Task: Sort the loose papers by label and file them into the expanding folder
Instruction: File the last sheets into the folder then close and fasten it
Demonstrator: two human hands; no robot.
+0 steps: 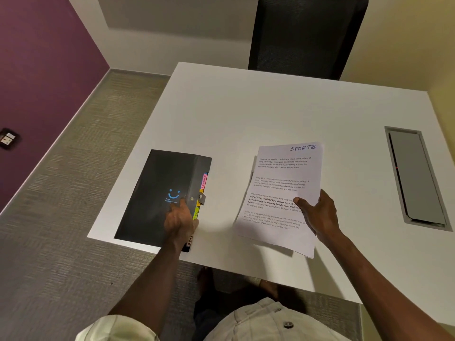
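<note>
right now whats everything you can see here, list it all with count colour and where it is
expanding folder: one, black with a blue smiley, closed, flat at the table's near left edge
index tabs: several, pink, yellow and green, poking out of the folder's right side
papers: one thin white stack, top sheet marked SPORTS, lifted right of the folder
table: one, white
cable hatch: one, grey, set into the table's right side
chair: one, black, behind the table
wall socket: one, on the purple wall, left
left hand: on the folder's right edge
right hand: holds the papers

Black chair (307,35) behind white table (270,114)
</note>
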